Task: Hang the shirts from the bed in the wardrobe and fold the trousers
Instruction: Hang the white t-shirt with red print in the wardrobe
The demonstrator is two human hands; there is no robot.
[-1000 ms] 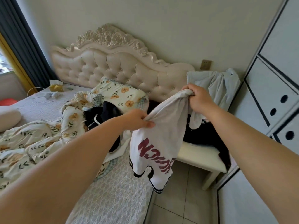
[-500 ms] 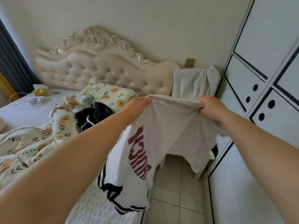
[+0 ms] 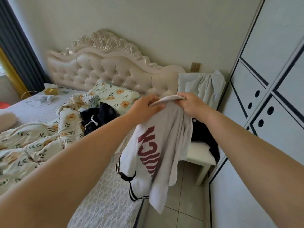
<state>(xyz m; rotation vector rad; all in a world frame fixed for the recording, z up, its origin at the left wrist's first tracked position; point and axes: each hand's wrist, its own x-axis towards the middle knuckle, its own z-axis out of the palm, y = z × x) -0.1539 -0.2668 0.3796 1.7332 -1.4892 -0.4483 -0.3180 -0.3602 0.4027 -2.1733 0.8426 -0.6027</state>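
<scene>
While pinched by left hand [image 3: 144, 107] and right hand [image 3: 192, 106], shirt [image 3: 166, 145] across chair [image 3: 200, 155] with possibly trousers [image 3: 203, 134]

The white T-shirt with dark red lettering [image 3: 158, 145] hangs from the left grip [image 3: 144, 107] and right grip [image 3: 192, 104], above the right edge of the quilted bed [image 3: 102, 203]. Left of it, a crumpled black garment [image 3: 100, 116] lies on the floral duvet [image 3: 32, 142], before the floral pillow [image 3: 115, 94]. To the right, the white padded chair [image 3: 199, 156] stands between the bed and the white panelled wardrobe [image 3: 279, 46].

Red lettering [image 3: 148, 155] on shirt [image 3: 171, 129], perhaps unreadable.
</scene>
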